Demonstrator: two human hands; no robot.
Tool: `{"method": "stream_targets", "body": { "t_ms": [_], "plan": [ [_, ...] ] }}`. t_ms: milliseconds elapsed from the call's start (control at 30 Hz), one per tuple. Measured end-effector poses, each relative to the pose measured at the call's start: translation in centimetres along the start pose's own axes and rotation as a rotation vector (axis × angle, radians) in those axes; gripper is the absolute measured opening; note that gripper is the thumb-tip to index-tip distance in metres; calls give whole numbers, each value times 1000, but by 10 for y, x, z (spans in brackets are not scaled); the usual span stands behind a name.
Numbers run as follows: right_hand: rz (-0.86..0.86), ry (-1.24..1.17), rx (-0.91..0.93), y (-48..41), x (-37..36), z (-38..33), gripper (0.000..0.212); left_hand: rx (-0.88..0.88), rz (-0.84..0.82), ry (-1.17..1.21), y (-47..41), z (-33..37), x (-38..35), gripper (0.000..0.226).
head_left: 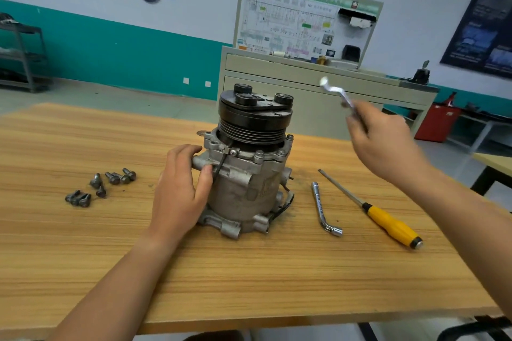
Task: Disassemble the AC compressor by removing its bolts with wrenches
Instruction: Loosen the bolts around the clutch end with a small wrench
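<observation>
Left hand [180, 185] grasps grey cast-metal AC compressor [246, 174], upright mid wooden table [249, 271]. Right hand [388, 141] raised, gripping blurred silver wrench [336, 94], apparently ring-ended. Dark loose bolts [99, 185] left; steel L-shaped socket wrench [324, 210], yellow-handled screwdriver [388, 221] right.

The compressor [246, 174] stands upright in the middle of the desk [249, 279], the tallest thing in the way of any reach across. At its 9 o'clock the left hand [180, 191] grips the housing and closes that flank. Farther out at 9, loose bolts [99, 187] lie scattered, with a strip of open wood between them and the hand. At 3 o'clock a bent socket wrench [322, 209] and a screwdriver [388, 223] lie side by side (apart, not touching), leaving a narrow lane. The right hand [388, 141], holding a wrench [336, 93], hangs in the air at 2 o'clock. Toward 6 o'clock the wood is open.
</observation>
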State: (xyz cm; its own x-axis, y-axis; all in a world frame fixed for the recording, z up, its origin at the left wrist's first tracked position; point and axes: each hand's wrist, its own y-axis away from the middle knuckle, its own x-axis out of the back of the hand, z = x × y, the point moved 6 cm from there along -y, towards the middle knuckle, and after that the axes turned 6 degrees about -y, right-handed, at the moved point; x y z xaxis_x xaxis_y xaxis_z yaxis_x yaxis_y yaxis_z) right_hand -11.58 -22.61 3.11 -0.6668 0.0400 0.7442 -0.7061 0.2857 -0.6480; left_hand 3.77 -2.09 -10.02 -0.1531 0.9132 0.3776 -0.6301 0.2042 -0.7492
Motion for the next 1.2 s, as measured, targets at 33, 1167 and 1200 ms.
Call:
{"method": "stream_targets", "body": {
  "t_ms": [33, 1167, 1200],
  "plan": [
    [-96, 98, -15, 1, -3, 4, 26, 5, -2, -1, 0, 1, 0, 61],
    [-356, 608, 369, -63, -80, 11, 24, 77, 4, 37, 2, 0, 1, 57],
    [-281, 565, 369, -66, -87, 11, 26, 76, 9, 37, 2, -2, 2, 56]
  ]
}}
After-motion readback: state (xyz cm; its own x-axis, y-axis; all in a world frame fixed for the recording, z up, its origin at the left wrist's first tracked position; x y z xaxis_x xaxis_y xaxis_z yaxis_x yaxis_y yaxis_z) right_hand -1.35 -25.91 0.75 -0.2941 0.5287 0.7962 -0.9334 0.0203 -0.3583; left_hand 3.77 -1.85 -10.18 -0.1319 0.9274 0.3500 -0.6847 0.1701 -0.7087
